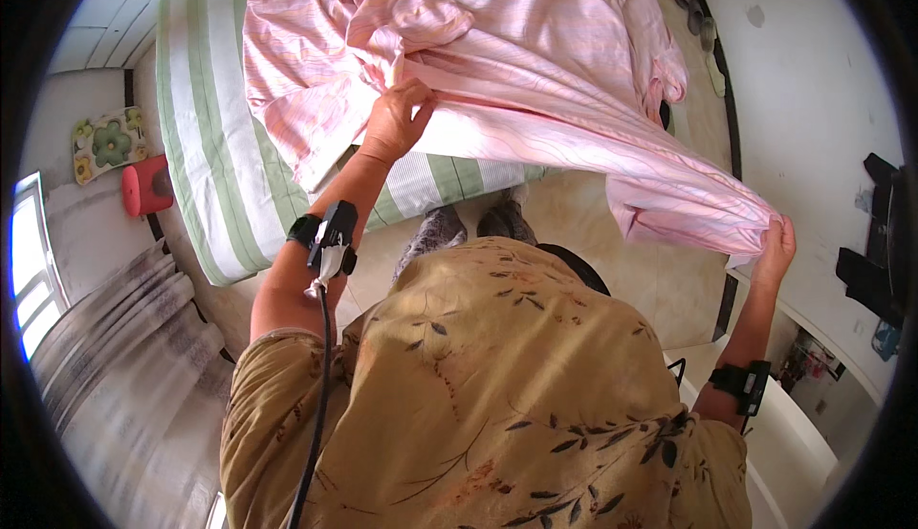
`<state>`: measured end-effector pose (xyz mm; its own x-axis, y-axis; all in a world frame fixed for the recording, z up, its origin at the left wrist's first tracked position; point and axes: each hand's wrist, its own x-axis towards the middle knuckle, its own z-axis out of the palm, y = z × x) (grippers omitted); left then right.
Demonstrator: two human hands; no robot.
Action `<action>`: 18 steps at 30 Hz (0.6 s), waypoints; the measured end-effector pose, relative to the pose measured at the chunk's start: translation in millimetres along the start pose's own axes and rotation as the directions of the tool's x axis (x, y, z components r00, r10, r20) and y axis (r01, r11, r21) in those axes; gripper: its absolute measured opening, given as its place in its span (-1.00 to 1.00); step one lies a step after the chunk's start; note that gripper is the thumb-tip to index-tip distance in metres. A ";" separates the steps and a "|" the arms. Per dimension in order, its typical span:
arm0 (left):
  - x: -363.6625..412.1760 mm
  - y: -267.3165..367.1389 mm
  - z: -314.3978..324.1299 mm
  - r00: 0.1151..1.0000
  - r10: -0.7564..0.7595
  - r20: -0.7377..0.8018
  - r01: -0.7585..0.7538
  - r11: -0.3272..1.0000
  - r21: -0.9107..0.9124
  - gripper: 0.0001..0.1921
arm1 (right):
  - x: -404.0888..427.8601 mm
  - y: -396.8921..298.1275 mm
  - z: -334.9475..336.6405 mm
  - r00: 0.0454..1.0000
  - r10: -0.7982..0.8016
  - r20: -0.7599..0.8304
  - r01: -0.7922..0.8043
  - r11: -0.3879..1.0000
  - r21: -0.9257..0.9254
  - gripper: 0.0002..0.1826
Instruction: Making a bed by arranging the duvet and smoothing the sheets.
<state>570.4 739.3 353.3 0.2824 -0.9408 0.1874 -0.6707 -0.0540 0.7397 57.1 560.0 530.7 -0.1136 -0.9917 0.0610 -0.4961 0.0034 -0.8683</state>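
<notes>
A large pink patterned cloth [531, 63], which looks like a bed sheet or quilt cover, lies rumpled over a bed with a green-and-white striped cover [222, 120]. My left hand [399, 118] pinches its near edge beside a bunched fold. Far out to the right, my right hand [777, 248] grips a gathered corner of the same cloth, off the bed. Between the two hands the near edge is drawn into long taut folds. Below the right-hand stretch, a loose flap of the cloth hangs over the floor.
Pale floor tiles [566, 220] lie between my feet and the right wall. Several shoes [690, 5] line that wall. A red container [147, 186] stands left of the bed, near a floral cushion [110, 145]. Grey curtains [136, 342] hang at the lower left.
</notes>
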 end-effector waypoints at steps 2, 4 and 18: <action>4.6 13.5 -8.9 0.983 -0.100 -0.154 0.083 0.990 -0.113 -0.95 | 2.0 4.8 -3.7 0.999 -0.010 0.035 0.010 1.000 0.007 -0.87; 7.4 16.0 -9.4 0.989 -0.034 -0.146 0.028 0.999 -0.043 -0.94 | 4.6 7.5 -6.9 0.997 -0.020 0.070 0.020 1.000 0.012 -0.87; 2.9 26.1 -22.4 0.963 -0.196 -0.184 0.176 0.977 -0.117 -0.86 | 23.8 17.6 -14.3 0.989 -0.064 0.135 0.075 0.994 -0.076 -0.87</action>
<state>569.0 742.6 387.6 0.5291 -0.8344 0.1545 -0.5256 -0.1793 0.8316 33.4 538.3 523.9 0.0356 -0.9981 0.0495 -0.5673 -0.0609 -0.8212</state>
